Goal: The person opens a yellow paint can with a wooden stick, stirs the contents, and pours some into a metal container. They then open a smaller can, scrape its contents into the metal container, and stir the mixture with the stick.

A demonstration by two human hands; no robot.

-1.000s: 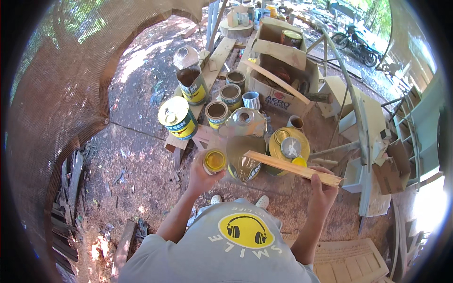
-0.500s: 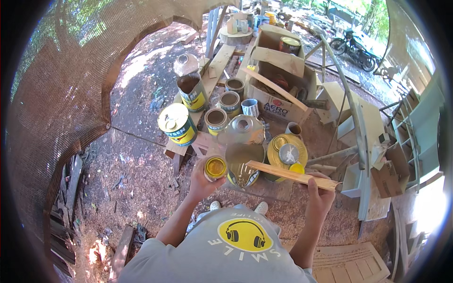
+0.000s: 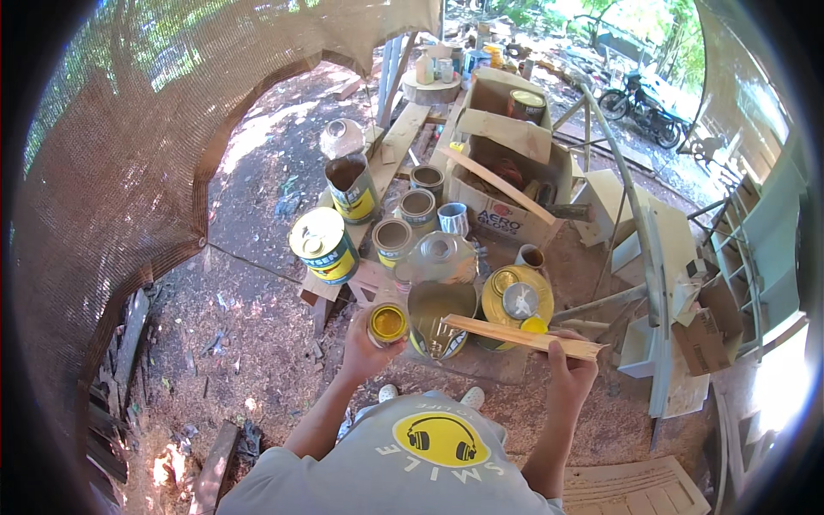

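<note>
My left hand (image 3: 364, 354) is wrapped around a small open can (image 3: 388, 324) with yellow inside, held upright just left of a large open can (image 3: 441, 305). In my right hand (image 3: 570, 367) is a flat wooden stick (image 3: 515, 335), gripped near its right end. Its left end reaches over the near part of the large can's mouth; whether it touches the can, I cannot tell. Behind the stick stands a big yellow-topped can (image 3: 491, 296) with a round grey lid and a small yellow cap on top. A clear plastic container (image 3: 443, 256) is just beyond the large can.
Farther left are a closed paint can (image 3: 323, 246) and a tall open can (image 3: 354, 193). Several open cans, including one nearby (image 3: 393, 239), stand in the middle. Beyond them sits a cardboard box (image 3: 513, 206) with a wooden strip across it. A metal frame (image 3: 631, 197) rises at right.
The surroundings sit slightly lower in the picture, as the whole view has shifted. Both hands keep their holds on the small can and the stick, with little change between them.
</note>
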